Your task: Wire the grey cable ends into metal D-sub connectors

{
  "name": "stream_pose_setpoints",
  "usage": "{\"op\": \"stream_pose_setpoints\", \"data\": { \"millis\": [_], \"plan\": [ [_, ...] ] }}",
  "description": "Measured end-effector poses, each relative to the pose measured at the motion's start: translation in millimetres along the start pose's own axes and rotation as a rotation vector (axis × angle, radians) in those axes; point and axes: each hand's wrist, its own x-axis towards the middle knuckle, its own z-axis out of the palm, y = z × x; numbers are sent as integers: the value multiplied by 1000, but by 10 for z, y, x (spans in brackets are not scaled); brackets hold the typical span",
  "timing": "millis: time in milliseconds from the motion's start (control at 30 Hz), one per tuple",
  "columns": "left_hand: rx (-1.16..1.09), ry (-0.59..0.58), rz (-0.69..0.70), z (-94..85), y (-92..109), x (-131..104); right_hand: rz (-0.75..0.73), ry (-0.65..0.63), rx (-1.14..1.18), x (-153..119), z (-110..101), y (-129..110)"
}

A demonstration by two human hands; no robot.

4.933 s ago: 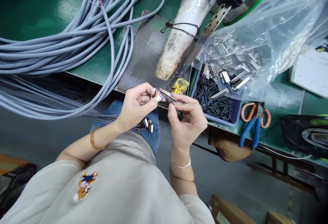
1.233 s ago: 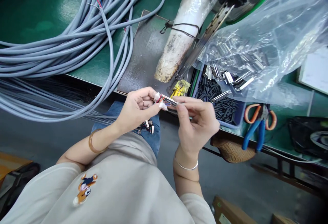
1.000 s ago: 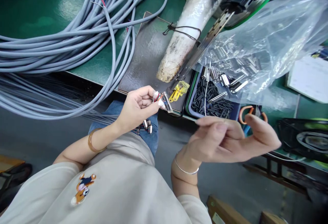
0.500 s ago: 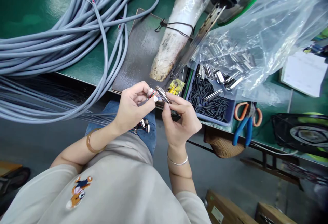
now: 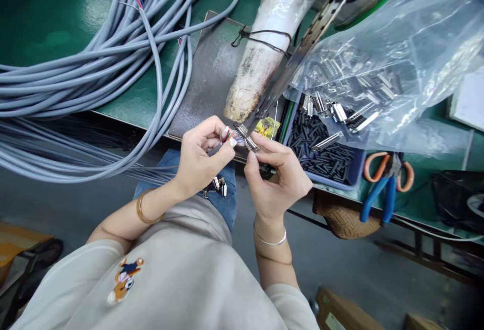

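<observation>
My left hand (image 5: 206,156) is closed in a pinch on a bundle of thin coloured wires (image 5: 229,135). These wires run to the back of a metal D-sub connector (image 5: 246,138). With thumb and fingertips, my right hand (image 5: 278,174) grips the connector at its right end. Both hands are held just in front of the bench edge, close together. Below my left hand, several more connectors (image 5: 217,185) rest over my lap. A yellow piece (image 5: 267,127) lies on the bench behind the connector; its kind is unclear.
Grey cables (image 5: 113,73) lie coiled at left. A white wrapped roll (image 5: 260,53) points toward my hands over a dark plate (image 5: 206,68). Right of it, a blue tray (image 5: 357,171) holds black tubes, beneath a plastic bag (image 5: 416,53) of connectors. Pliers (image 5: 387,184) lie farther right.
The whole view has shifted slightly, so bench and hands sit a little farther right. Both hands keep their hold on the wires and connector, with hardly any movement between them.
</observation>
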Motion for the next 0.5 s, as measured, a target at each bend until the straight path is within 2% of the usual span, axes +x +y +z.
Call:
{"op": "stream_pose_setpoints", "data": {
  "millis": [333,500],
  "plan": [
    [47,-1,39,37,46,6,-9,17,-28,106,-30,-25],
    [47,-42,0,1,38,22,-103,22,-119,89,-43,-33]
  ]
}}
